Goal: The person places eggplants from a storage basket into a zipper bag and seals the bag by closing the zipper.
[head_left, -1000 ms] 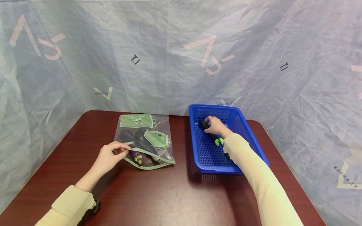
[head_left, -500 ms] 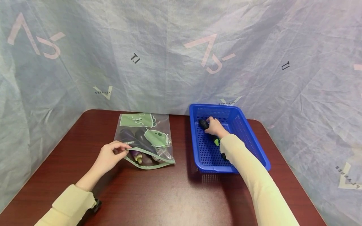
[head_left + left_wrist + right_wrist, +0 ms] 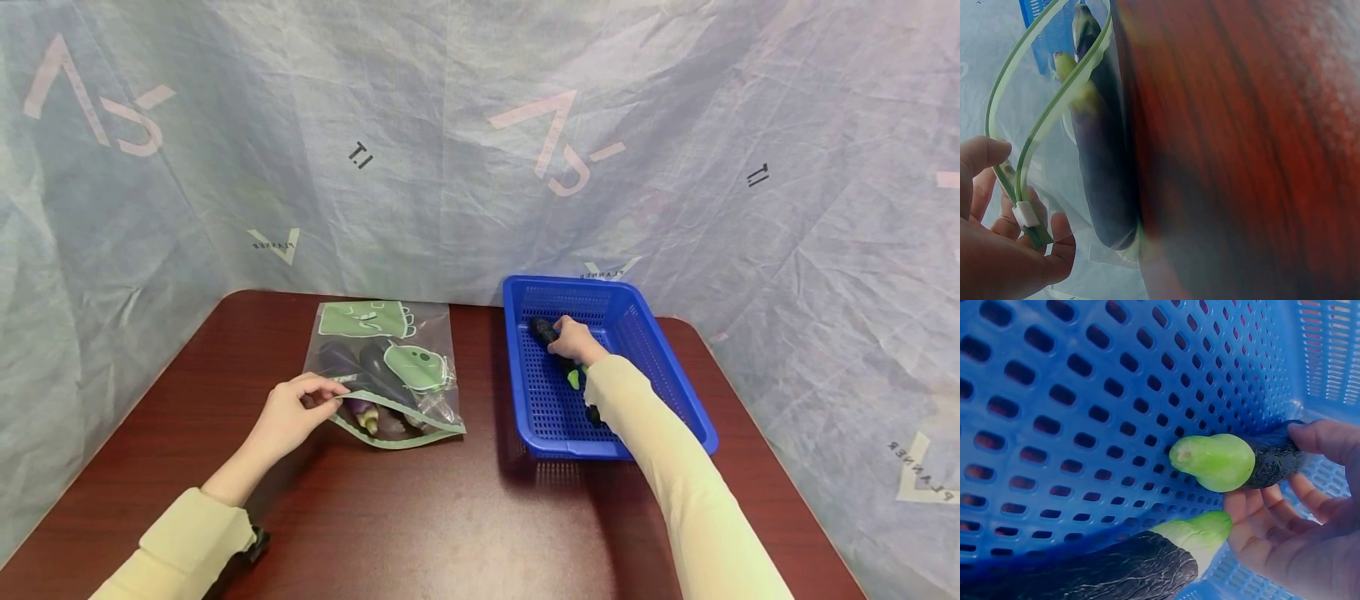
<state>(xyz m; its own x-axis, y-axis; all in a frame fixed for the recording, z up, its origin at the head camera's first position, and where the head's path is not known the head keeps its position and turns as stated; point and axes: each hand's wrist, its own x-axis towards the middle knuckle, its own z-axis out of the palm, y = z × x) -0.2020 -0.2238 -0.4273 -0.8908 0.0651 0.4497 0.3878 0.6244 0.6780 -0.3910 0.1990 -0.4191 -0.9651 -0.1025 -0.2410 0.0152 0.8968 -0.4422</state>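
At the bag's left corner my left hand pinches the green edge of a clear zip bag, beside its white slider. The bag lies flat with its mouth parted. Two eggplants are inside, stems toward the mouth. Over in the blue basket, my right hand grips a dark eggplant, thumb on one side and fingers on the other. Its pale green cap shows in the right wrist view. A second dark eggplant lies below it, mostly hidden by my sleeve in the head view.
Both bag and basket sit on a dark red wooden table, the basket to the right with raised perforated walls. A grey printed sheet hangs behind the table and along both sides.
My right hand has shifted slightly along the eggplant toward its green end, and the eggplant has turned a little. The left hand and bag have stayed in place.
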